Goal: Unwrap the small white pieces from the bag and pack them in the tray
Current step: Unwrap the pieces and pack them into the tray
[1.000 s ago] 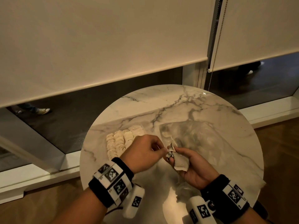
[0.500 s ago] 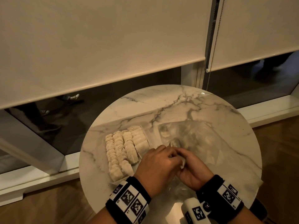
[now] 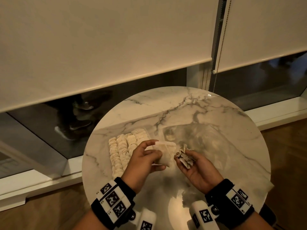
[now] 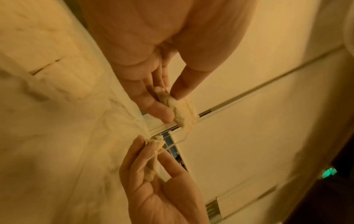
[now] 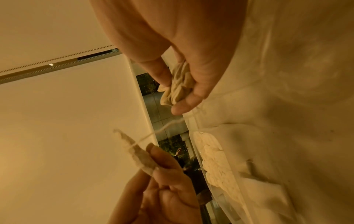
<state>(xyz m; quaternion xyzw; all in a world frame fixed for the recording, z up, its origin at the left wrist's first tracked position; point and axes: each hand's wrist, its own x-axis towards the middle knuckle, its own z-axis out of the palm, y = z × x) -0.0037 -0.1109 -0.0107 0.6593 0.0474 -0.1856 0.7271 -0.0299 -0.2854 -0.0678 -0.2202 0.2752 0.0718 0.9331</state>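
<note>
On the round marble table (image 3: 174, 112), a clear tray (image 3: 147, 132) holds rows of small white pieces (image 3: 122, 151) at the left. To its right lies a clear plastic bag (image 3: 204, 140). Above the table's middle, my left hand (image 3: 158, 155) pinches a flat white wrapper (image 3: 165, 152) between thumb and fingers. My right hand (image 3: 181, 156) pinches a crumpled white piece (image 3: 183, 155). The right wrist view shows a thin thread (image 5: 164, 128) running between wrapper (image 5: 138, 154) and piece (image 5: 178, 87). The hands are a short gap apart.
Roller blinds (image 3: 106, 39) hang behind the table over a dark window, with a bead chain (image 3: 221, 47) at the right. Wooden floor (image 3: 287, 146) surrounds the table. A crumpled clear wrapper (image 3: 187, 196) lies near the table's front edge.
Half a second ago both hands were pressed together low over the table. Now they have drawn apart, the left holding the flat wrapper and the right the crumpled piece.
</note>
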